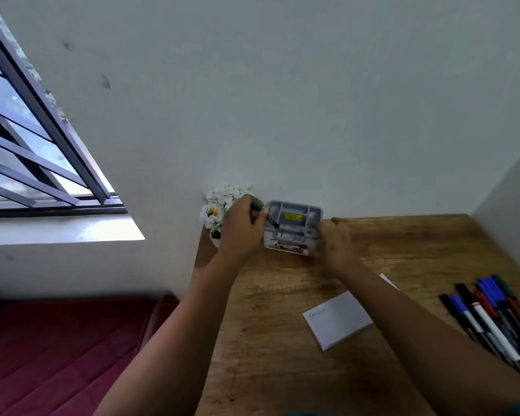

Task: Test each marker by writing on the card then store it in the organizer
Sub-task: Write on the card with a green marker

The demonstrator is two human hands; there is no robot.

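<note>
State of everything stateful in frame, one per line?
Left hand: grips green marker.
Green marker: tip lowered into organizer.
Right hand: steadies organizer, fingers straight.
Organizer: open-topped, upright.
Card: flat, written on.
Markers: lying loose on table.

Two bare forearms and hands, left (243, 228) and right (332, 246), showed no rings or watch (a dark-teal sleeve edge appeared bottom right).

Organizer (293, 226): right wall hidden behind right hand (332, 246), labels too blurred to read; card (338, 321): far corner covered by forearm, writing illegible.
</note>
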